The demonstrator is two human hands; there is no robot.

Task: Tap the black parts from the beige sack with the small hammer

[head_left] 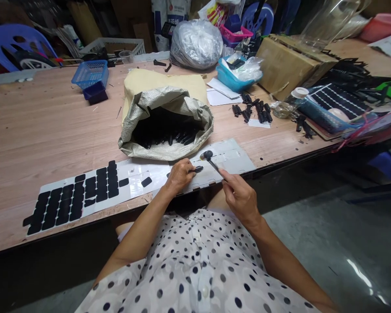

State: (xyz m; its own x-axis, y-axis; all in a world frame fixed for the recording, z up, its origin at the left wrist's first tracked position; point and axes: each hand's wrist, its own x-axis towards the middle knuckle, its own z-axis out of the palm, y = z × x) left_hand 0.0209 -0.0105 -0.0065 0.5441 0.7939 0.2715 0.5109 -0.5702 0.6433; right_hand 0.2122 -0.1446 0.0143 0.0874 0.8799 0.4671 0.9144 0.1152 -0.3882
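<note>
Left hand (181, 175) pinched on black part (198, 169), over board (236, 160) at counter (29, 139) edge. Right hand (243, 196) closed around tool (208, 155) handle, head just beyond part. Risks: tool slip could hit left hand; loose pinch could drop part off edge; sack (161, 153) mouth close behind, could snag tool.

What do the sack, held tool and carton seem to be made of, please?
Sack: perhaps matte paper with woven plastic inside; its folded rim looks coarse.
Held tool: metal or rubber, unclear; dark head, slight sheen.
Carton: probably matte cardboard, brown and boxy.
</note>
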